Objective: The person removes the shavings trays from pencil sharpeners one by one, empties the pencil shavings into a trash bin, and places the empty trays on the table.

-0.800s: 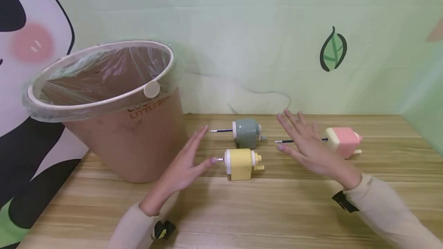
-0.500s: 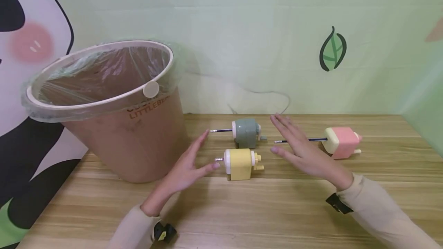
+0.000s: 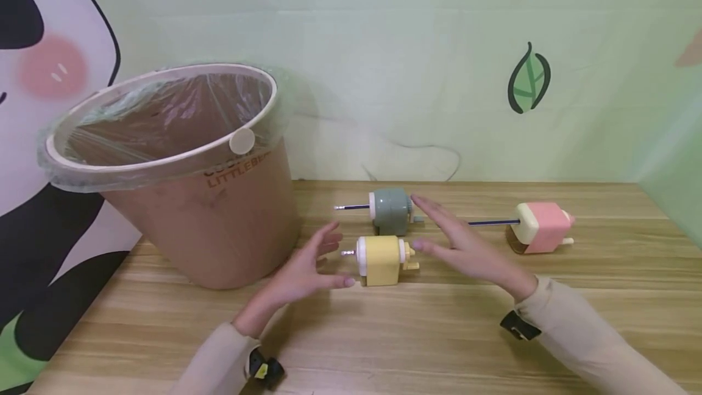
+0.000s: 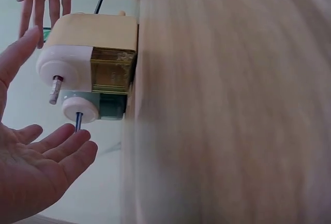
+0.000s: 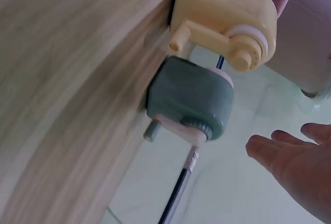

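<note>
Three crank pencil sharpeners stand on the wooden table, each with a pencil in its front. The yellow sharpener [image 3: 382, 261] is nearest, the grey-green sharpener [image 3: 391, 211] behind it, the pink sharpener [image 3: 544, 227] to the right. Only a short eraser end of pencil [image 4: 56, 89] sticks out of the yellow one. My left hand [image 3: 304, 273] is spread by that pencil end, thumb and fingers apart, holding nothing. On the crank side my right hand [image 3: 466, 249] hovers with straight fingers, its fingertips near the yellow crank [image 5: 207, 39]. It partly hides the pink sharpener's pencil [image 3: 493, 222].
A large pink-brown waste bin [image 3: 219, 224] with a clear plastic liner stands at the left, close to my left hand. Behind the table rises a pale green wall [image 3: 384, 66] with a leaf drawing [image 3: 529, 81]. A panda picture [image 3: 49, 114] is at the far left.
My right hand has moved left, from near the pink sharpener's pencil to the yellow sharpener's crank side. My left hand has come slightly lower and nearer the yellow sharpener. The sharpeners stay in place.
</note>
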Demonstrator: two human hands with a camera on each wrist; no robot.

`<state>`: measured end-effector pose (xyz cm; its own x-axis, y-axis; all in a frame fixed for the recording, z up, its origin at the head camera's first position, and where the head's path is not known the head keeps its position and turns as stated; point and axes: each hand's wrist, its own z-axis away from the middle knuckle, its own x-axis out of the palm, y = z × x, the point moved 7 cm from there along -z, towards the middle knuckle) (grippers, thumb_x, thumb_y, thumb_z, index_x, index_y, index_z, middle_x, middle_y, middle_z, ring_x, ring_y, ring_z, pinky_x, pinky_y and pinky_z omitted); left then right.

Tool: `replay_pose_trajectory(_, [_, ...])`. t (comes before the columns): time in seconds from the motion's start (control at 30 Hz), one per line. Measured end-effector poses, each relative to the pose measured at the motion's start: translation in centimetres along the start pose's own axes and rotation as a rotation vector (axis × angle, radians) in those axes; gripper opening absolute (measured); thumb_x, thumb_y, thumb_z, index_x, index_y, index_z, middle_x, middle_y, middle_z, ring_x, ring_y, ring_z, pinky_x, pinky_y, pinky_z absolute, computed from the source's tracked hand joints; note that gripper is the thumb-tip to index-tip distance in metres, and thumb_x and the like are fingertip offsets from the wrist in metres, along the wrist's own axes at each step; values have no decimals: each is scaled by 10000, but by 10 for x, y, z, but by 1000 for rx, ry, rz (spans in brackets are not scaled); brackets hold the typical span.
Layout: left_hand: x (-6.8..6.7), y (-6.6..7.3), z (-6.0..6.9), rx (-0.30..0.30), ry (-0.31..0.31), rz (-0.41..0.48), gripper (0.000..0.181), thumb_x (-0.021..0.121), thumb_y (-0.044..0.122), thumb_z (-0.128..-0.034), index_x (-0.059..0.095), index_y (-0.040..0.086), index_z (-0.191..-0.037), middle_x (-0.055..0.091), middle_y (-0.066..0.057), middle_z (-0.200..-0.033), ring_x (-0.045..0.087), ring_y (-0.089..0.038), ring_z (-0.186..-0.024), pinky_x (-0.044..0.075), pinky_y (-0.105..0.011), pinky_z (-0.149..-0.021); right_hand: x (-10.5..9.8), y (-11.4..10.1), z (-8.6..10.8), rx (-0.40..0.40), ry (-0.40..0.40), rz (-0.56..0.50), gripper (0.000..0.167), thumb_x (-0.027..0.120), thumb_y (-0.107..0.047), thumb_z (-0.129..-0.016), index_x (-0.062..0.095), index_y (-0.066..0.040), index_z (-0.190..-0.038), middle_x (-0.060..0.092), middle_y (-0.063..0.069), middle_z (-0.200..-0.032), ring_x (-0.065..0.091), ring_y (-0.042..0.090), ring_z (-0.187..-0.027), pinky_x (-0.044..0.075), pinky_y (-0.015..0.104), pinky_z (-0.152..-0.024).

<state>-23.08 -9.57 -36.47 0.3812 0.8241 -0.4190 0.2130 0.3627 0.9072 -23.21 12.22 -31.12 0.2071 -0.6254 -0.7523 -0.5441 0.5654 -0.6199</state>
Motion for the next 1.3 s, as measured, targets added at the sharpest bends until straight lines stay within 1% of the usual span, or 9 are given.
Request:
replay_pose_trajectory(0.1, [3,-4,-2,-14,-28,29,964,777,158,-710,155,80,-1442,312,-220,-1415,332,-364,-1282,312,-498,-1038,6,0,-2,-10,-8,-40,714,579,-305,-890,202,-67,-1447,210,172,-1480,258,367,-1319,274,519,-1052])
replay_pose_trajectory(0.2, [6,-9,-6,-28,-47,28,924,778,149,-708,201,50,-1422,339,-223,-1397,348,-372,-1268,336,-499,-1022,11,0,-5,-23,-24,-89,708,606,-279,-874,244,-23,-1426,249,211,-1455,312,373,-1290,325,483,-1031])
replay_pose_trajectory(0.43, [12,-16,-15,-57,-91,14,854,785,130,-690,296,-7,-1377,401,-205,-1357,394,-369,-1235,369,-438,-1016,23,2,-13,-39,-82,-216,716,652,-233,-837,288,37,-1390,298,213,-1431,346,364,-1273,305,465,-1044])
replay_pose_trajectory(0.63, [16,-18,-22,-79,-139,38,807,769,70,-686,328,-25,-1355,385,-213,-1371,401,-363,-1234,375,-416,-1014,31,5,-17,-16,-135,-283,738,687,-220,-807,306,56,-1375,320,216,-1420,345,366,-1275,304,492,-1040])
replay_pose_trajectory(0.83, [21,-20,-28,-87,-175,47,786,763,22,-678,346,-64,-1338,400,-231,-1356,426,-361,-1219,388,-395,-1004,36,8,-21,17,-160,-312,748,713,-220,-782,329,47,-1366,375,232,-1380,374,357,-1260,302,507,-1039])
replay_pose_trajectory(1.03, [26,-21,-35,-94,-179,67,731,768,-8,-661,406,-87,-1291,466,-230,-1298,462,-340,-1194,401,-364,-996,41,10,-23,17,-173,-319,731,721,-199,-775,349,75,-1341,405,261,-1344,410,369,-1228,322,498,-1029])
replay_pose_trajectory(1.23, [26,-21,-38,-92,-154,-26,703,804,36,-626,478,-58,-1242,552,-186,-1215,525,-300,-1125,447,-350,-952,45,13,-25,34,-181,-299,694,729,-182,-768,390,76,-1317,434,252,-1326,432,360,-1214,348,473,-1019])
replay_pose_trajectory(1.3, [26,-20,-38,-87,-150,-42,693,808,41,-621,492,-53,-1230,566,-180,-1197,537,-294,-1106,455,-351,-942,46,13,-25,32,-179,-287,677,728,-171,-769,403,73,-1310,448,246,-1317,444,355,-1204,366,462,-1009])
